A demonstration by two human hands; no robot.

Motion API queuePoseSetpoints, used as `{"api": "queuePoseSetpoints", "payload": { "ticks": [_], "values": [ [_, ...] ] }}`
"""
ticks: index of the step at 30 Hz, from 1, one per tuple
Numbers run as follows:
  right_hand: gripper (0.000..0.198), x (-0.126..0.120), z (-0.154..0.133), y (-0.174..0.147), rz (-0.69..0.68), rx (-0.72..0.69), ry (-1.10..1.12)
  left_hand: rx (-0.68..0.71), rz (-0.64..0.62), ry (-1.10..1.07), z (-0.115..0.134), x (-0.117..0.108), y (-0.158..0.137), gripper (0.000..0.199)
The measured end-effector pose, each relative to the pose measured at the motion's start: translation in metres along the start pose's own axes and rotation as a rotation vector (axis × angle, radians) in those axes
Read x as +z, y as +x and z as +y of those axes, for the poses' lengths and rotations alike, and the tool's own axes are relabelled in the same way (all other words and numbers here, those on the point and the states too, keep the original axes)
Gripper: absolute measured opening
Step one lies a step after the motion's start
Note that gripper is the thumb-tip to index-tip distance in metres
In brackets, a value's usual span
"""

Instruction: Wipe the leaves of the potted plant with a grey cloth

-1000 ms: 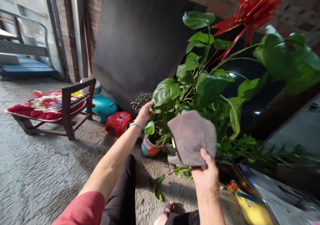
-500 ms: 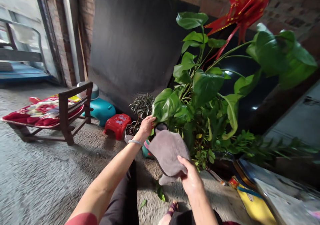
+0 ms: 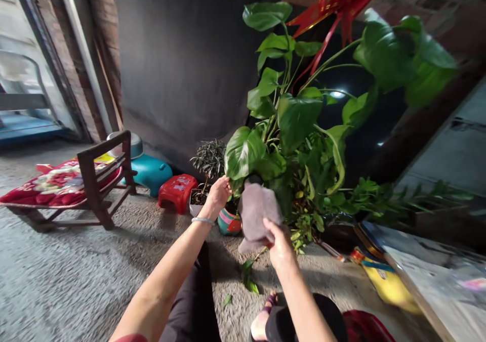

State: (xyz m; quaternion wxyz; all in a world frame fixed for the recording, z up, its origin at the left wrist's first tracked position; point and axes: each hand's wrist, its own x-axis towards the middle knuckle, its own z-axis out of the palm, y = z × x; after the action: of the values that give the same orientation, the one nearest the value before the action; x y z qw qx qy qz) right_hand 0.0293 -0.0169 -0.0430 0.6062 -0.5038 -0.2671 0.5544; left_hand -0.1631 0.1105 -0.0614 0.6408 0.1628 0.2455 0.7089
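Note:
A large green leaf [image 3: 243,152] on a tall potted plant [image 3: 299,122] has its lower tip pinched in the fingers of my left hand [image 3: 217,196], which wears a pale bracelet. My right hand [image 3: 280,242] grips a grey cloth [image 3: 260,209] between thumb and fingers. The cloth hangs just below the leaf, to the right of my left hand, apart from the leaf's bright upper face. Behind the cloth, part of a dark round thing shows; what it is I cannot make out.
A small painted pot [image 3: 229,222] stands behind my left wrist. Left of it are a small bushy plant [image 3: 208,159], a red stool [image 3: 176,193], a teal plastic seat [image 3: 148,172] and a wooden chair [image 3: 102,185] with a cushion. Fallen leaves [image 3: 248,276] lie on the floor.
The cloth has shifted, looks more bunched and shows less of its face. My left hand still pinches the leaf tip. The whole view has swung a little to the right.

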Motion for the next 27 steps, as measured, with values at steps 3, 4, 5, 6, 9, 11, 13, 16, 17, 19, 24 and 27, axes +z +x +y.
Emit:
{"api": "queuePoseSetpoints", "payload": {
  "ticks": [3, 4, 5, 6, 9, 11, 13, 16, 17, 19, 24, 27],
  "values": [
    [0.037, -0.035, 0.032, -0.017, -0.013, 0.057, -0.114, -0.055, 0.123, 0.042, -0.016, -0.026, -0.022, 0.021],
    [0.036, -0.044, 0.038, -0.021, -0.005, 0.050, -0.147, -0.065, 0.197, 0.075, -0.025, -0.035, -0.034, 0.021],
    [0.036, -0.053, 0.042, -0.024, 0.013, 0.024, -0.179, -0.052, 0.253, 0.115, -0.035, -0.043, -0.048, 0.022],
    [0.036, -0.059, 0.045, -0.024, 0.042, -0.021, -0.219, -0.022, 0.302, 0.165, -0.045, -0.049, -0.064, 0.025],
    [0.040, -0.067, 0.049, -0.021, 0.150, -0.230, -0.407, 0.107, 0.267, 0.332, -0.074, -0.053, -0.117, 0.038],
    [0.043, -0.066, 0.052, -0.021, 0.153, -0.355, -0.544, 0.017, 0.061, 0.386, -0.088, -0.042, -0.147, 0.052],
    [0.047, -0.062, 0.053, -0.028, 0.067, -0.440, -0.647, -0.066, -0.070, 0.354, -0.096, -0.026, -0.166, 0.064],
    [0.058, -0.062, 0.046, -0.042, -0.149, -0.513, -0.699, -0.103, -0.028, 0.338, -0.101, -0.005, -0.171, 0.064],
    [0.060, -0.066, 0.041, -0.045, -0.236, -0.515, -0.682, -0.106, 0.023, 0.356, -0.101, -0.002, -0.169, 0.061],
    [0.052, -0.079, 0.029, -0.043, -0.391, -0.472, -0.601, -0.110, 0.137, 0.404, -0.102, -0.001, -0.162, 0.054],
    [0.037, -0.119, 0.012, 0.021, -0.040, -0.298, -0.163, -0.097, 0.309, 0.526, -0.101, -0.019, -0.161, 0.043],
    [0.052, -0.123, 0.018, 0.075, 0.053, -0.149, 0.037, -0.079, 0.283, 0.566, -0.084, -0.021, -0.178, 0.043]
  ]
}}
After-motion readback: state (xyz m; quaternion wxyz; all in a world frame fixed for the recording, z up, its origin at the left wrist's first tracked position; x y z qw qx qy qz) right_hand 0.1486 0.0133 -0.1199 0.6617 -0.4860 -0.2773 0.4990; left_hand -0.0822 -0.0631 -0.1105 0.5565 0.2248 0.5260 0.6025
